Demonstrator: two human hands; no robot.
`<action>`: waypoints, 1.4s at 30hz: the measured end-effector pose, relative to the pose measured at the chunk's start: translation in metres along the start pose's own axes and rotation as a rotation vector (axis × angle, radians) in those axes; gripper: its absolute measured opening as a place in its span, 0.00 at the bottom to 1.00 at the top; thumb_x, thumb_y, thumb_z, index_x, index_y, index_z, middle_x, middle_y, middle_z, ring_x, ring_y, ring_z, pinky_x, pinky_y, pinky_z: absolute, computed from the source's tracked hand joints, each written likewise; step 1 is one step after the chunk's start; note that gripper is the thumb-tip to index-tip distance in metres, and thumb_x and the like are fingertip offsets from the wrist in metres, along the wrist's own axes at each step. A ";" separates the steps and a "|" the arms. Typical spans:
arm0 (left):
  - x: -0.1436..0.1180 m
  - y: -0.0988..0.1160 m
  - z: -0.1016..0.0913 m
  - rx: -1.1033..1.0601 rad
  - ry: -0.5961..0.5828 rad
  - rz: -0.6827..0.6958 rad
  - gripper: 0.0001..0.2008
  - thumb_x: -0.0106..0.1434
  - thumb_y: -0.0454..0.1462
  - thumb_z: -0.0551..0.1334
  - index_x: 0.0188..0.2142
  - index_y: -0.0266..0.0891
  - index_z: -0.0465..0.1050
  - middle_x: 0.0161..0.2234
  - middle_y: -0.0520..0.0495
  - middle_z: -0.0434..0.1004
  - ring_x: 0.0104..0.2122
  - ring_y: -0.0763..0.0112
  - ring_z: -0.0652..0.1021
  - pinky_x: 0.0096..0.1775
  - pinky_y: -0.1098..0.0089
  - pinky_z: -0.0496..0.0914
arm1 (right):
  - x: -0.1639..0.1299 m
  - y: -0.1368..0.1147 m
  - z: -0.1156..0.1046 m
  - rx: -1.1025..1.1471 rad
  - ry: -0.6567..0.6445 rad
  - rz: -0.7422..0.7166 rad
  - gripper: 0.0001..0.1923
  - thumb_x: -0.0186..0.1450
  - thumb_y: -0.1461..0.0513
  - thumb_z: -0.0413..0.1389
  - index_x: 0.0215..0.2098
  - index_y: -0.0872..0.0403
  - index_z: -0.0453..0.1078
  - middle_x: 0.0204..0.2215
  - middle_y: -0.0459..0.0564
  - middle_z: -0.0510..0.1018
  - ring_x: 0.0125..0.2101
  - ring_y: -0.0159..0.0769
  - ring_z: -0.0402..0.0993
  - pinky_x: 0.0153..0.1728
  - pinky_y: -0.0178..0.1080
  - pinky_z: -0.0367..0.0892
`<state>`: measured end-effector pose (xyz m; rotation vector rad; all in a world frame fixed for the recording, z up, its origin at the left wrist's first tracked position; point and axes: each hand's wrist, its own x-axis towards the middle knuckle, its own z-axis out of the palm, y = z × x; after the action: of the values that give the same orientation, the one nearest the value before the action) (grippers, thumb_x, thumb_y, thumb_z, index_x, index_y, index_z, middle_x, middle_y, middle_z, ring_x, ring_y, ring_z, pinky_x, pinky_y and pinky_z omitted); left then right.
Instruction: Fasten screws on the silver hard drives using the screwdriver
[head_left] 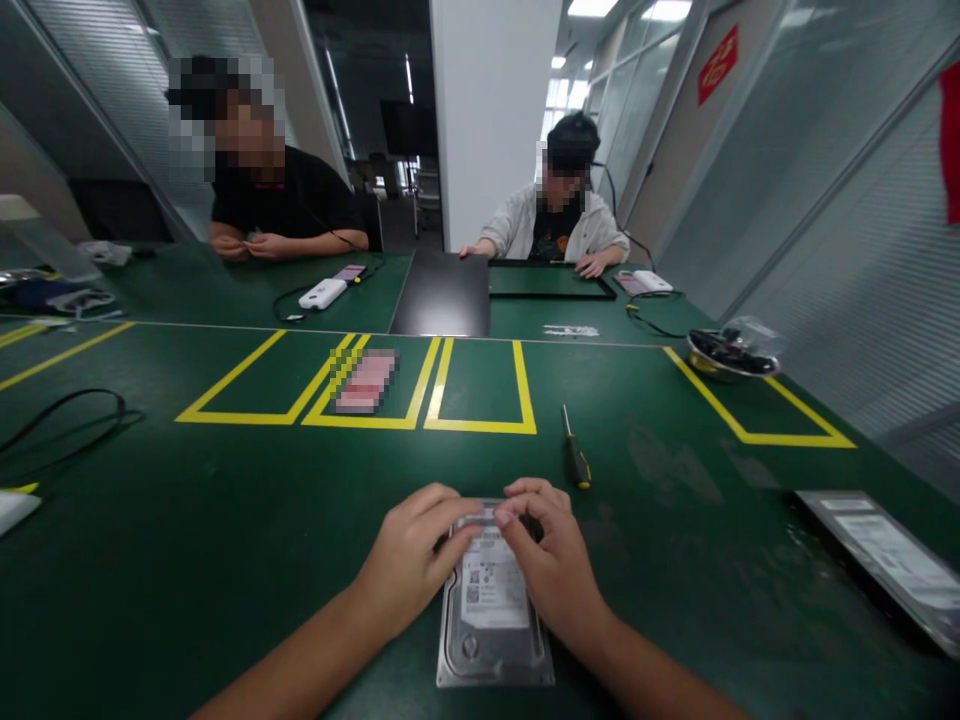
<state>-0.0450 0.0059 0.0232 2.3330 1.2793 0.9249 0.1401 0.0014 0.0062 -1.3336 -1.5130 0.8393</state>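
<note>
A silver hard drive [499, 640] with a white printed label lies flat on the green table in front of me. My left hand [420, 550] is over its far left corner, thumb and fingers closed in a pinch. From the other side, my right hand [551, 560] bends over the far right corner, its thumb and fingertips also pinched. A narrow greyish strip [481, 517] shows between the fingertips of both hands. Whether it is loose or part of the drive I cannot tell. Beyond my right hand lies a screwdriver [574, 460] with a dark and yellow handle.
At right lies another flat metal device [885, 560] with a white label. Behind it stands a metal bowl [731, 360] of dark parts. Yellow tape [360, 422] marks rectangles on the table [225, 560]. Across it, two people sit, one touching a black panel [442, 295] and frame [551, 297].
</note>
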 end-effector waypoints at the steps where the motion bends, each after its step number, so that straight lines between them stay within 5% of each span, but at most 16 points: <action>1: 0.001 0.001 0.002 -0.039 0.040 0.055 0.09 0.69 0.36 0.59 0.44 0.41 0.77 0.38 0.45 0.79 0.38 0.67 0.79 0.40 0.69 0.72 | 0.001 -0.001 -0.001 0.018 -0.015 0.006 0.06 0.63 0.60 0.58 0.30 0.50 0.76 0.42 0.52 0.75 0.47 0.45 0.67 0.51 0.51 0.59; 11: 0.005 -0.004 0.017 0.106 0.276 0.512 0.09 0.66 0.29 0.61 0.46 0.34 0.75 0.38 0.42 0.82 0.36 0.66 0.80 0.38 0.67 0.74 | 0.003 -0.008 -0.009 0.158 -0.177 0.028 0.12 0.67 0.57 0.55 0.29 0.53 0.75 0.40 0.51 0.74 0.46 0.40 0.69 0.50 0.46 0.62; 14: 0.006 0.000 0.013 0.086 0.248 0.378 0.07 0.65 0.29 0.61 0.42 0.35 0.76 0.35 0.45 0.81 0.33 0.67 0.79 0.37 0.68 0.73 | 0.001 -0.007 -0.010 0.096 -0.142 -0.076 0.10 0.68 0.59 0.53 0.35 0.52 0.76 0.41 0.52 0.74 0.45 0.39 0.69 0.48 0.45 0.65; 16: 0.009 0.004 0.009 -0.016 0.271 0.126 0.04 0.65 0.31 0.62 0.37 0.37 0.77 0.32 0.47 0.80 0.31 0.68 0.78 0.36 0.69 0.72 | -0.002 -0.007 -0.012 0.000 -0.158 -0.213 0.10 0.68 0.60 0.53 0.42 0.53 0.75 0.43 0.53 0.73 0.46 0.39 0.69 0.48 0.44 0.66; 19: 0.012 0.005 0.008 -0.388 0.299 -0.319 0.05 0.65 0.35 0.62 0.36 0.37 0.76 0.28 0.50 0.76 0.28 0.71 0.77 0.31 0.72 0.71 | -0.009 -0.013 -0.017 -0.225 -0.404 -0.457 0.14 0.65 0.58 0.56 0.47 0.55 0.73 0.48 0.55 0.74 0.51 0.43 0.66 0.55 0.48 0.62; 22: 0.013 0.000 0.010 -0.671 0.315 -0.499 0.06 0.62 0.37 0.63 0.35 0.36 0.74 0.26 0.52 0.74 0.27 0.72 0.75 0.30 0.73 0.70 | -0.018 -0.022 -0.021 -0.450 -0.599 -0.523 0.25 0.63 0.50 0.57 0.55 0.53 0.69 0.61 0.57 0.65 0.63 0.55 0.52 0.64 0.59 0.47; 29: 0.005 -0.023 0.015 -0.642 0.260 -0.495 0.09 0.61 0.40 0.65 0.34 0.35 0.73 0.27 0.51 0.73 0.29 0.71 0.74 0.32 0.73 0.69 | -0.030 -0.022 -0.019 -0.636 -0.817 -0.400 0.48 0.59 0.41 0.57 0.70 0.52 0.49 0.70 0.62 0.46 0.68 0.67 0.34 0.62 0.70 0.22; 42: 0.005 -0.036 0.015 -0.506 0.140 -0.386 0.09 0.65 0.40 0.60 0.34 0.36 0.71 0.27 0.51 0.71 0.28 0.71 0.73 0.32 0.73 0.68 | -0.019 -0.020 -0.028 -0.653 -0.820 -0.417 0.46 0.61 0.47 0.55 0.71 0.50 0.44 0.71 0.53 0.43 0.69 0.56 0.33 0.63 0.64 0.17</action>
<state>-0.0552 0.0299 -0.0058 1.5960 1.2986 1.1303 0.1589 -0.0231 0.0304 -1.0545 -2.7750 0.6629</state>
